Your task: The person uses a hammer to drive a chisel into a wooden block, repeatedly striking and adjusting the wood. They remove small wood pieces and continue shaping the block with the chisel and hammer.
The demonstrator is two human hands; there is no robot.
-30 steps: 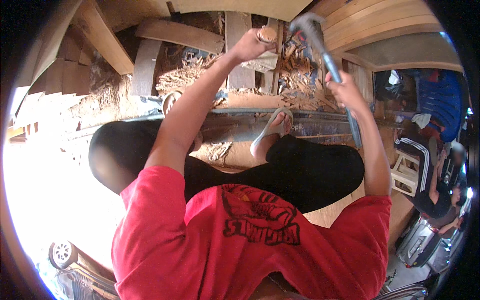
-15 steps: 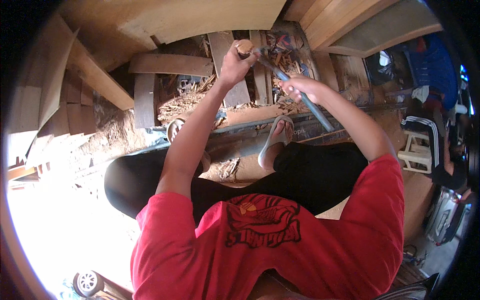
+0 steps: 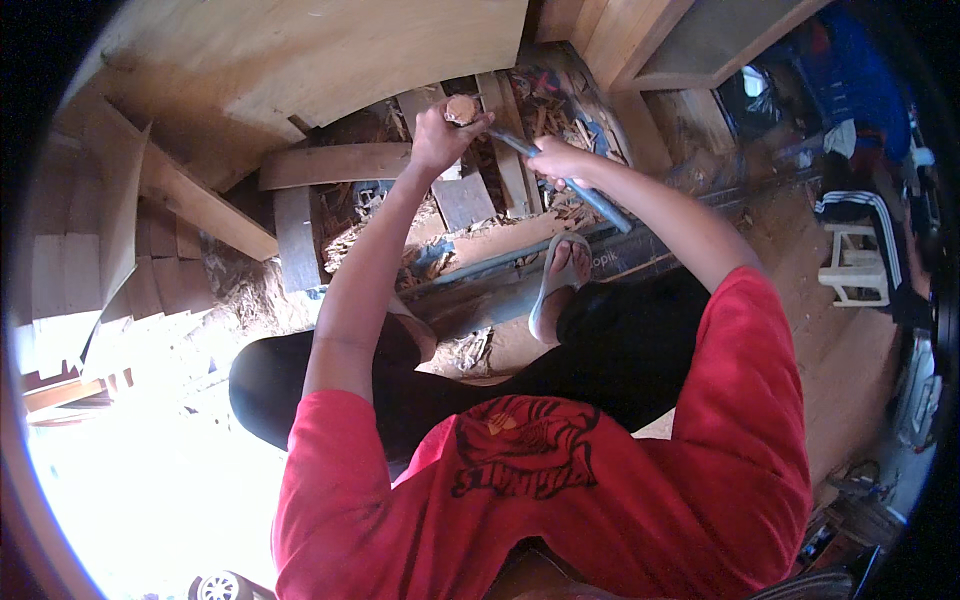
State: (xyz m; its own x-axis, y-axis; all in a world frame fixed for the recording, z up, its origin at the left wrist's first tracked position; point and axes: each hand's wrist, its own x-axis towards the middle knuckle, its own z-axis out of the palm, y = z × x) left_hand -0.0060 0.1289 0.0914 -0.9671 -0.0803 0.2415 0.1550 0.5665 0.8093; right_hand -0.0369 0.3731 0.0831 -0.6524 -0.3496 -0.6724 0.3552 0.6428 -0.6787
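My left hand (image 3: 440, 138) is closed around a piece of wood (image 3: 460, 110) whose pale, rounded end faces up. To its right, my right hand (image 3: 557, 162) grips a tool with a long blue-grey handle (image 3: 603, 208). The tool slants from lower right up to the wood. Its far end meets or nearly meets the wood beside my left fingers, and its head is too small and blurred to make out. Beneath both hands lie flat boards (image 3: 463, 200) and wood chips (image 3: 345, 240).
A large plywood sheet (image 3: 330, 50) leans across the far side. More boards (image 3: 205, 200) stand at the left, and a wooden frame (image 3: 655, 40) is at the far right. Another person's striped dark clothing (image 3: 880, 215) shows by a white plastic stool (image 3: 852, 268). My sandalled foot (image 3: 558, 290) is close by.
The view has shifted, and both hands sit slightly further left in the picture. The tool's handle is still in my right hand and the wood in my left.
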